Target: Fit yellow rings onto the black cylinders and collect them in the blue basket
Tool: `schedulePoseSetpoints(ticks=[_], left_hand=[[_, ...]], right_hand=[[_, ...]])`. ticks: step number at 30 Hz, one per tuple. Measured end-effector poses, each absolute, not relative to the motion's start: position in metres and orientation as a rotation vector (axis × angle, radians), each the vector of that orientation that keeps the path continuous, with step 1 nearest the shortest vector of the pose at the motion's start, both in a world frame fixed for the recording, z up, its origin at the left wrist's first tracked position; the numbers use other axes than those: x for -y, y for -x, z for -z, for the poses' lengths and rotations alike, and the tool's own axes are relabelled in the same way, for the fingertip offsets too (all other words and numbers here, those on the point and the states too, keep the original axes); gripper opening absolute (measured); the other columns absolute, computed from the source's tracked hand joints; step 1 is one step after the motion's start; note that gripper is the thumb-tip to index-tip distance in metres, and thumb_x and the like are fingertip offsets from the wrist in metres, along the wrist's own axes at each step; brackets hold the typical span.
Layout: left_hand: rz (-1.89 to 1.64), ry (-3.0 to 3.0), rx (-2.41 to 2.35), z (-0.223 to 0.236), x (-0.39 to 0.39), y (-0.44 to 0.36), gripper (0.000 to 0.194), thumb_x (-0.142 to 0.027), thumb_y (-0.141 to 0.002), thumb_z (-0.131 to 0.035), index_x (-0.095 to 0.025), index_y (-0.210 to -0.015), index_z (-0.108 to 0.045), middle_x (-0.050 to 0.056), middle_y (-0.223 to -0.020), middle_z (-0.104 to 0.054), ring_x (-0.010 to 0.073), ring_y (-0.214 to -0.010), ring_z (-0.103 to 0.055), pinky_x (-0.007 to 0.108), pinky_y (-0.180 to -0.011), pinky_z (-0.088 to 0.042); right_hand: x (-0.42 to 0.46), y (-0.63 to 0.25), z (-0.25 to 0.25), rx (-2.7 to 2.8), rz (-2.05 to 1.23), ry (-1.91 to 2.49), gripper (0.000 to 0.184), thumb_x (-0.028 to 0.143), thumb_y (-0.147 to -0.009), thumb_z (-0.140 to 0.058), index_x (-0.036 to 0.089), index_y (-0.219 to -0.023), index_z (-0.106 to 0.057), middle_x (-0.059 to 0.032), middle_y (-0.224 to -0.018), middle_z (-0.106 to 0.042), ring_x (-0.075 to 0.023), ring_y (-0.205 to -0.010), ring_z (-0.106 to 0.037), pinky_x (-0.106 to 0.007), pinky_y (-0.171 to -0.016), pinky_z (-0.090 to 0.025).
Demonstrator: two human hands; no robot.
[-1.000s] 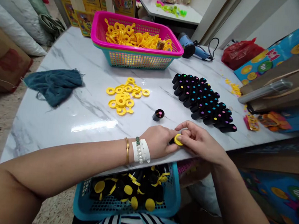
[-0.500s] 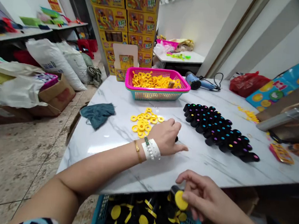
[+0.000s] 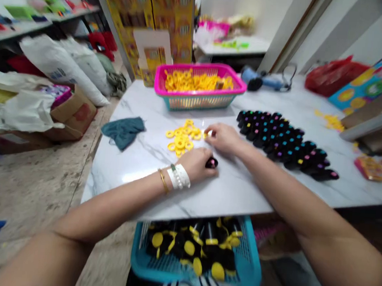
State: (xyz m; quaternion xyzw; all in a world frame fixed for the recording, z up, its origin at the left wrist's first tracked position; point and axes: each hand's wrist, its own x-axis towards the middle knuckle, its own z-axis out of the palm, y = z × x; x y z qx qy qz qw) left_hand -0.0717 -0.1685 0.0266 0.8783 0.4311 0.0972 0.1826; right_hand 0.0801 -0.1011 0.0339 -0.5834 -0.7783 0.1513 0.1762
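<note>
Crossing the front edge of the desk (image 3: 236, 190) from the near left, the left forearm slants inward; the left hand (image 3: 194, 163), its back turned up, curls around a black cup (image 3: 212, 162), thumb along the near side, a pink spot showing in the cup's mouth. This cup sits between the front edge and the loose pile of yellow rings (image 3: 179, 141). The right arm comes over the front edge from the near right and stretches farther in; the right hand (image 3: 222, 139) bends its fingers down at the pile's right side, though blur leaves unclear whether they grasp a ring. Rows of black cups (image 3: 277, 139) occupy the desk's right side.
</note>
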Motion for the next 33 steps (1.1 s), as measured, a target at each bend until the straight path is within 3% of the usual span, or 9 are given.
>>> schedulePoseSetpoints(ticks=[6, 12, 17, 19, 22, 28, 33], left_hand=[[-0.446, -2.423, -1.162, -0.021, 0.175, 0.082, 0.041, -0.042, -0.072, -0.072, -0.015, -0.101, -0.063, 0.006, -0.09, -0.063, 0.0196, -0.081, -0.056, 0.033, -0.074, -0.044], [-0.603, -2.342, -1.166, -0.017, 0.179, 0.087, 0.032, -0.04, -0.076, -0.069, -0.018, -0.099, -0.068, 0.004, -0.085, -0.06, 0.016, -0.074, -0.054, 0.029, -0.07, -0.044], [-0.682, -2.302, -1.213, -0.012, 0.178, 0.085, 0.029, -0.037, -0.078, -0.067, -0.021, -0.102, -0.07, 0.004, -0.093, -0.061, 0.0162, -0.079, -0.057, 0.029, -0.074, -0.047], [-0.687, -2.27, -1.263, -0.012, 0.176, 0.087, 0.026, -0.034, -0.077, -0.067, -0.019, -0.098, -0.071, 0.005, -0.093, -0.061, 0.0164, -0.079, -0.057, 0.029, -0.074, -0.048], [-0.653, -2.24, -1.294, -0.015, 0.174, 0.09, 0.025, -0.035, -0.076, -0.068, -0.017, -0.093, -0.071, 0.005, -0.09, -0.061, 0.0168, -0.078, -0.057, 0.029, -0.073, -0.048], [-0.602, -2.229, -1.275, -0.016, 0.172, 0.091, 0.026, -0.038, -0.078, -0.067, -0.018, -0.096, -0.07, 0.005, -0.092, -0.061, 0.0189, -0.083, -0.059, 0.032, -0.076, -0.049], [-0.614, -2.219, -1.282, -0.016, 0.174, 0.089, 0.025, -0.035, -0.079, -0.068, -0.02, -0.097, -0.072, 0.005, -0.091, -0.061, 0.0186, -0.083, -0.06, 0.031, -0.076, -0.047]], right_hand=[[0.121, -0.114, -0.041, 2.259, -0.483, 1.847, 0.018, 0.019, -0.069, -0.071, 0.02, -0.084, -0.061, -0.0045, -0.087, -0.064, -0.0208, -0.083, -0.055, -0.034, -0.078, -0.043], [0.136, -0.137, -0.041, 2.265, -0.638, 1.806, 0.036, 0.024, -0.067, -0.074, 0.021, -0.099, -0.058, 0.0022, -0.074, -0.062, -0.0158, -0.065, -0.056, -0.027, -0.057, -0.042], [0.138, -0.138, -0.028, 2.22, -0.64, 1.72, 0.015, 0.028, -0.069, -0.072, 0.02, -0.077, -0.061, -0.0005, -0.073, -0.061, -0.0157, -0.064, -0.056, -0.028, -0.058, -0.042], [0.139, -0.14, -0.024, 2.137, -0.732, 1.689, 0.017, 0.031, -0.071, -0.071, 0.02, -0.081, -0.062, -0.0004, -0.074, -0.062, -0.0147, -0.063, -0.056, -0.027, -0.057, -0.042], [0.14, -0.144, -0.02, 1.98, -0.94, 1.66, 0.036, 0.035, -0.068, -0.076, 0.02, -0.097, -0.061, 0.0019, -0.071, -0.061, -0.0133, -0.059, -0.055, -0.025, -0.053, -0.042], [0.141, -0.142, -0.03, 1.867, -1.091, 1.669, 0.02, 0.029, -0.068, -0.076, 0.019, -0.072, -0.061, 0.0025, -0.06, -0.059, -0.0105, -0.055, -0.05, -0.021, -0.048, -0.036], [0.151, -0.128, -0.043, 1.464, -1.425, 1.392, 0.028, 0.03, -0.065, -0.081, 0.018, -0.081, -0.062, 0.004, -0.064, -0.059, -0.0046, -0.044, -0.043, -0.017, -0.038, -0.03]])
